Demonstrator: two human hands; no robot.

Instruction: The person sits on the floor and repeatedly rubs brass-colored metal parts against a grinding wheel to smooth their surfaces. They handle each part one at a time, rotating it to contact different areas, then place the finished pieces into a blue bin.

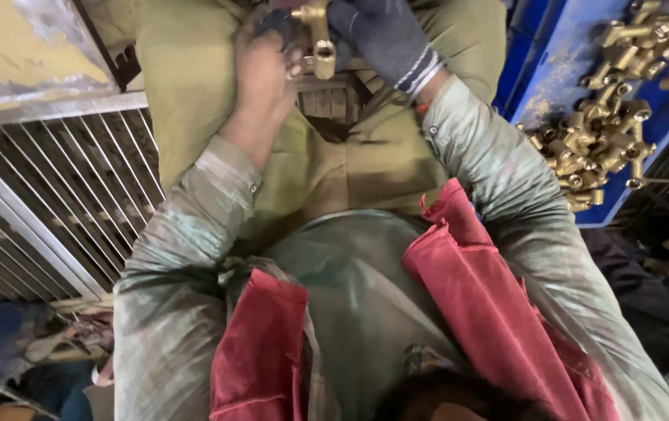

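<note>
A brass valve fitting (319,37) is held over my lap at the top of the view, between both hands. My left hand (263,74) is bare and grips the fitting from the left. My right hand (383,33) wears a dark blue knit glove with a striped cuff and closes on the fitting from the right. Part of the fitting is hidden behind my fingers. Both sleeves are grey-green and stained, and a red scarf hangs down my chest.
A blue plastic crate (546,70) stands to my right, holding a pile of several brass fittings (599,140). A metal bar grille (54,210) lies at my left, with a worn yellowish surface (15,47) beyond it. Dark clutter fills the lower corners.
</note>
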